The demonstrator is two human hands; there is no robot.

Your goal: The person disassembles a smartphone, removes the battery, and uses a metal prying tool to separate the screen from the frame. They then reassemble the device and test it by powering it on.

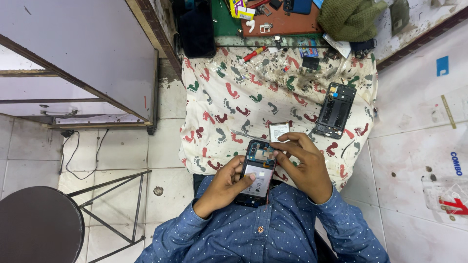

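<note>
- While both hands are on it, one opened phone (258, 171) with its back cover off lies low over the footprint-patterned cloth (229, 104), just in front of the blue-shirted chest.
- The left hand (225, 185) is wrapped around the phone's lower left side, thumb laid across the pale battery.
- The right hand (303, 163) is closed on the phone's upper right edge, its fingertips (280, 146) pressing at the top of the exposed frame.
- One small white rectangular part (279, 130) lies on the cloth just beyond the phone.
- One second phone frame (335, 111), dark and hollow, lies tilted on the cloth to the right, well apart from the hands.
- One red-handled screwdriver (253, 53) rests near the cloth's far edge.
- One olive-green cloth bundle (350, 18) sits on the desk (287, 24) beyond, beside small loose parts too tiny to count.
- One round dark stool (39, 224) stands on the tiled floor (165, 146) at the left.
</note>
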